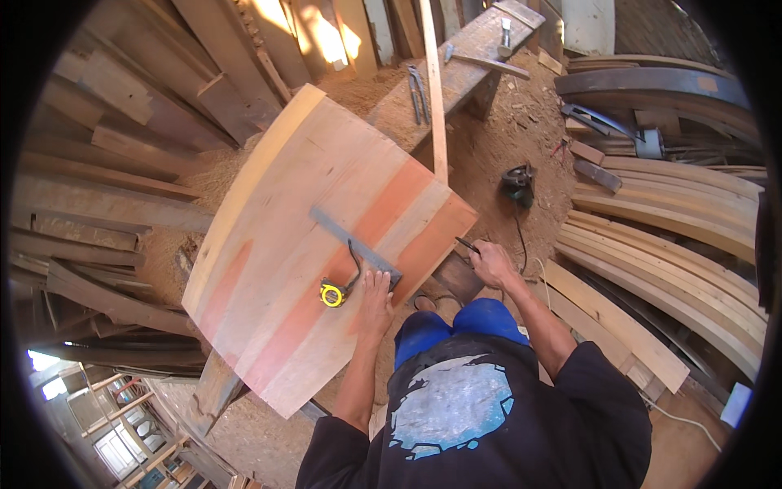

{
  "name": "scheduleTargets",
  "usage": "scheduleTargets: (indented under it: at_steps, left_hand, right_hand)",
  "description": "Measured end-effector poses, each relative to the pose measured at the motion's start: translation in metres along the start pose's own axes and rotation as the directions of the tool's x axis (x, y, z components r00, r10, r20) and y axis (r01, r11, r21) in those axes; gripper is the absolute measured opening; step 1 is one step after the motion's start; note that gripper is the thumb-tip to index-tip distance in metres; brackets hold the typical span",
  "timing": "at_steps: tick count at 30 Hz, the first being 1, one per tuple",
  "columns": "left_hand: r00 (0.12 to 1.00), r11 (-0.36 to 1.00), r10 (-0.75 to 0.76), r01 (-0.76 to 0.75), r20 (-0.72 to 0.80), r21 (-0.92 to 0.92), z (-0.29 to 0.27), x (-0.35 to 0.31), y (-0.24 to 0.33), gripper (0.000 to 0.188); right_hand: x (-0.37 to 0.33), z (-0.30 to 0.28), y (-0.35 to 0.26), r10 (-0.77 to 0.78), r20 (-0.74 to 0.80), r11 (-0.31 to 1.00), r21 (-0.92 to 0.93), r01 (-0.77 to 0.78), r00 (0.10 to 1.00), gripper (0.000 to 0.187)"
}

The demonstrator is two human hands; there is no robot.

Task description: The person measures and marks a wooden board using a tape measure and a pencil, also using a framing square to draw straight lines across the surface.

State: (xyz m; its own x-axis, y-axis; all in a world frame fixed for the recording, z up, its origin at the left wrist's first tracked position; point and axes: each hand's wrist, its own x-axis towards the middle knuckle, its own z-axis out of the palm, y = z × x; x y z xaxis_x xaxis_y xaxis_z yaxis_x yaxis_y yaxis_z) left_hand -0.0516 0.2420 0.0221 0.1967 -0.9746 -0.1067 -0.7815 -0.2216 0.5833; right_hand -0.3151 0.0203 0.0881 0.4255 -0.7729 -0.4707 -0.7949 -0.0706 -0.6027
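A wide wooden panel (326, 204), glued up from pale and reddish boards, lies in front of me. On it rests a try square (346, 236) with a grey blade and a darker stock. My left hand (375, 300) lies flat on the panel, fingers stretched out and touching the square near its stock. Just left of that hand sits a yellow and black tape measure (331, 294) with a black strap. Beside the panel's right edge, my right hand (491, 265) pinches a dark, pencil-like marking tool (467, 244), its tip close to the wood.
A plank bench (456, 61) beyond the panel carries pincers (419, 94) and a hammer (489, 64). A corded power tool (518, 186) stands on the sawdust-covered floor. Curved timbers (660, 261) are stacked at right; boards (122, 163) lean at left. One long batten (434, 98) meets the panel's far edge.
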Motion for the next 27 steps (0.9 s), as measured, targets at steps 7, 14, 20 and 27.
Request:
scheduleTargets:
  at_steps: [7,14,20,27]
  left_hand:
    - [0.996,1.0,0.003,-0.001,-0.094,0.025,-0.006,-0.019,-0.02,0.061]
    - [0.991,0.996,0.013,0.0,-0.131,0.093,-0.011,-0.018,-0.009,0.059]
    - [0.977,0.98,-0.089,0.121,-0.194,0.159,-0.029,-0.009,-0.001,0.055]
    - [0.996,0.999,-0.039,0.038,-0.077,-0.026,0.013,0.022,0.052,0.046]
  right_hand:
    - [-0.006,0.012,-0.047,0.016,0.044,0.999,-0.04,-0.014,0.999,0.029]
    - [-0.004,0.029,-0.041,-0.014,0.085,0.998,-0.057,0.018,0.996,0.031]
    - [0.022,-0.001,-0.027,0.0,0.002,1.0,0.014,0.0,1.0,0.03]
    - [0.027,0.008,0.026,0.054,0.329,0.943,0.294,-0.157,0.943,0.035]
